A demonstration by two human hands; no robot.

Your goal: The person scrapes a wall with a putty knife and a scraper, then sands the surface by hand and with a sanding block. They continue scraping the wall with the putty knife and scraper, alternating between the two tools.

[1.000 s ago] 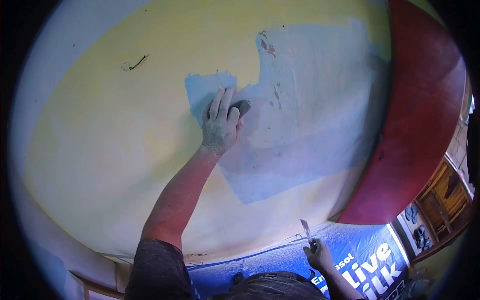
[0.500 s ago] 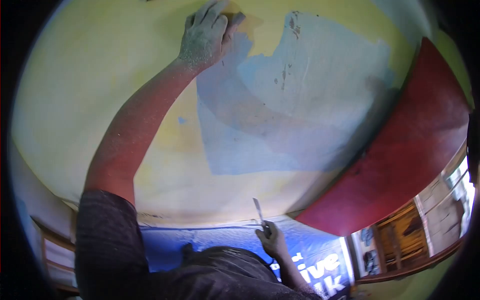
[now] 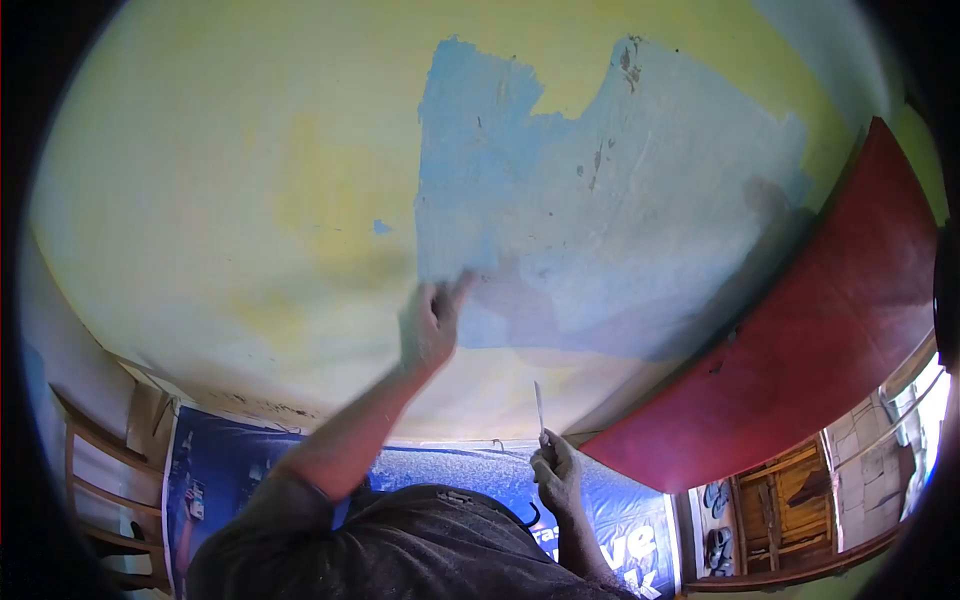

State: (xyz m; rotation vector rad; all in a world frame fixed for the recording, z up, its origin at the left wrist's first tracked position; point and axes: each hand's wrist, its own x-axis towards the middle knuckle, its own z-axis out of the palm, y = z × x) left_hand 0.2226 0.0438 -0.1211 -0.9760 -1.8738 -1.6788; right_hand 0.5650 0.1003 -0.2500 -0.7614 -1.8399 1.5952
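My left hand (image 3: 430, 330) is at the lower edge of the blue patch (image 3: 490, 180) on the painted wall (image 3: 250, 150). Its fingers are curled and smeared by motion, so what they hold is hidden. Pale dust coats the skin. Low down, near my body, my right hand (image 3: 560, 475) is closed around a putty knife (image 3: 540, 408). The thin blade points up, seen nearly edge-on and apart from the wall. Around the patch the wall is yellow and whitish, with small dark chips (image 3: 630, 60) in the upper part.
A red panel (image 3: 770, 340) slants along the right side, close to the wall. Below lies a dusty blue printed banner (image 3: 450, 470). Wooden shelving (image 3: 110, 450) stands at the left. Several pieces of footwear (image 3: 717, 540) and a wooden frame (image 3: 785, 510) appear at the lower right.
My left hand has come down the wall, from above the blue patch's upper edge to its lower part. The putty knife stays in my right hand. The view has shifted slightly.
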